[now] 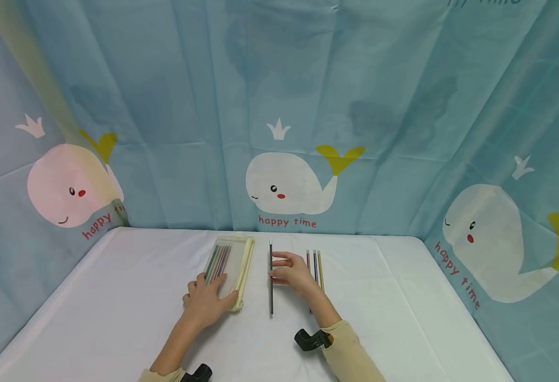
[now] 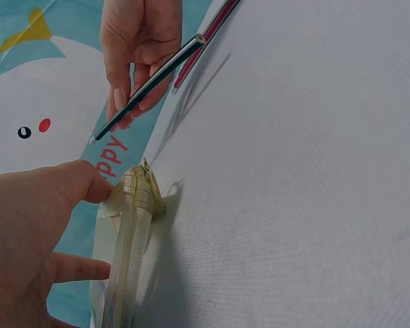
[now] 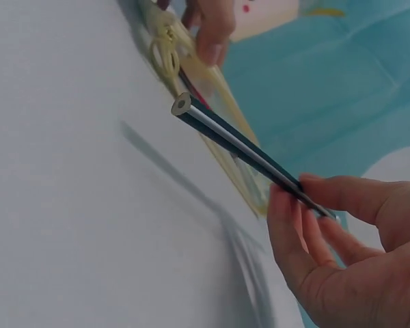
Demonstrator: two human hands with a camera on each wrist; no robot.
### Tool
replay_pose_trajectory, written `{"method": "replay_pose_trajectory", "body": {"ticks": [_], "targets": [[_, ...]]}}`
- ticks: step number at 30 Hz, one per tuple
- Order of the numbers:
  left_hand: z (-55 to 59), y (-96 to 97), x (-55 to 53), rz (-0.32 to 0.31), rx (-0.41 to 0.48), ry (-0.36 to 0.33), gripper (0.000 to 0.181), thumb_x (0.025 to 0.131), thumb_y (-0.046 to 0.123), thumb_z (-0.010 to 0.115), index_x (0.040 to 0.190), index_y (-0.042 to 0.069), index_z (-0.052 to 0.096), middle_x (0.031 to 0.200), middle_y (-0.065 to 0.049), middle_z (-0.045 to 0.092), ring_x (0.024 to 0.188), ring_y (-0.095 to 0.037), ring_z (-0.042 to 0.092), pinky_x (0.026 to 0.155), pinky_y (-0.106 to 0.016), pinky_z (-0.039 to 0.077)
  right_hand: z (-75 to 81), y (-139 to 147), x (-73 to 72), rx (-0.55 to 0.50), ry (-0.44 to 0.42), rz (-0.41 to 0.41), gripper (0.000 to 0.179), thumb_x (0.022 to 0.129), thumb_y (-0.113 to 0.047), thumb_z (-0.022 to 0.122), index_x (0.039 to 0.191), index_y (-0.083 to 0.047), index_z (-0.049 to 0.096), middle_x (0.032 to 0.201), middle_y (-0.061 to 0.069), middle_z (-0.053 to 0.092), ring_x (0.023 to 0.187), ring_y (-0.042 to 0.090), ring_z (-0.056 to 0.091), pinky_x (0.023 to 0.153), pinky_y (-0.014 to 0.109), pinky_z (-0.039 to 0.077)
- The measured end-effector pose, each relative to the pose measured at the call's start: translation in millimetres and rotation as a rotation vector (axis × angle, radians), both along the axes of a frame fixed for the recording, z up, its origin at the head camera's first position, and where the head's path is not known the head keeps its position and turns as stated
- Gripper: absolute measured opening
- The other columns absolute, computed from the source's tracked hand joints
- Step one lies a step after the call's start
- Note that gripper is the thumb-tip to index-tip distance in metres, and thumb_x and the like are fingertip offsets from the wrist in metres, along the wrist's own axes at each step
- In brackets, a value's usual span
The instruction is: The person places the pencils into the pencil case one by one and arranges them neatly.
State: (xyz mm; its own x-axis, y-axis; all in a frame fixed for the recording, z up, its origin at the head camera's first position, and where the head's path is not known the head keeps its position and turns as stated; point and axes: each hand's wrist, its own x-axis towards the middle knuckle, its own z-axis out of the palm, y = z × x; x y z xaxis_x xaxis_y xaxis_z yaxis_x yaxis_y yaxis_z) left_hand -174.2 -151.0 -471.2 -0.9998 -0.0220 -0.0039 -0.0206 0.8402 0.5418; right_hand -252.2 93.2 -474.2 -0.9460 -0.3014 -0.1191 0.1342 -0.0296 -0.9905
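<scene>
Pencil [image 3: 239, 145] you're holding: painted wood, glossy & smooth; bare matt wood at the cut end. Spare pencils [image 1: 315, 265]: smooth, shiny paint too. Your pouch [image 1: 234, 262]: see-thru plastic, smooth, w/ woven fabric-look zip edge [image 2: 128, 260]. Tablecloth [image 2: 307, 178]: matt fabric, fine rough weave. Curtain [image 1: 164, 95]: thin smooth cloth, slight sheen, creased. Your sleeve [image 1: 351, 350]: matt soft cloth. Wrist cam [image 1: 308, 339]: blk hard plastic.
</scene>
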Motion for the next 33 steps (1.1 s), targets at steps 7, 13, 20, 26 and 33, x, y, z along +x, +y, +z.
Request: {"method": "replay_pose_trajectory", "body": {"ticks": [7,13,20,26,33], "targets": [[0.0,-0.1,0.4,0.002,-0.005,0.005,0.071,0.098,0.049,0.063,0.148,0.001,0.058,0.151,-0.047,0.032,0.134,-0.066,0.033,0.094,-0.078,0.034,-3.4,-8,2.8,0.011,0.007,-0.017,0.059,0.090,0.010,0.072,0.146,0.009,0.054,0.129,0.028,0.063,0.091,0.018,0.071,0.086,0.042,0.063],[0.6,0.1,0.8,0.008,-0.002,0.000,0.070,0.098,0.049,0.063,0.148,0.001,0.058,0.151,-0.046,0.033,0.135,-0.066,0.033,0.095,-0.078,0.034,-7.5,-15,4.4,0.020,-0.002,-0.007,0.056,0.091,0.008,0.072,0.145,0.009,0.056,0.128,0.027,0.064,0.090,0.016,0.071,0.084,0.039,0.063],[1.6,0.6,1.5,0.011,0.002,-0.001,0.071,0.097,0.050,0.062,0.149,0.001,0.057,0.151,-0.045,0.033,0.134,-0.065,0.033,0.096,-0.077,0.033,-10.5,-22,5.6,0.012,-0.003,-0.008,0.054,0.092,0.009,0.071,0.144,0.011,0.055,0.127,0.029,0.065,0.084,0.016,0.072,0.081,0.038,0.063],[4.1,1.6,2.2,0.006,0.000,-0.011,0.071,0.098,0.050,0.063,0.149,0.001,0.057,0.151,-0.046,0.033,0.135,-0.065,0.034,0.097,-0.078,0.034,-11.4,-30,4.1,0.015,-0.006,-0.025,0.052,0.090,0.010,0.072,0.141,0.011,0.058,0.119,0.024,0.068,0.080,0.015,0.071,0.080,0.038,0.064],[3.7,1.0,2.4,0.008,-0.002,-0.022,0.070,0.099,0.049,0.063,0.150,0.002,0.056,0.152,-0.045,0.031,0.136,-0.065,0.032,0.098,-0.079,0.032,-9.6,-36,1.4,0.044,-0.020,-0.040,0.050,0.090,0.010,0.073,0.139,0.011,0.060,0.116,0.022,0.069,0.078,0.015,0.072,0.079,0.038,0.064]]}}
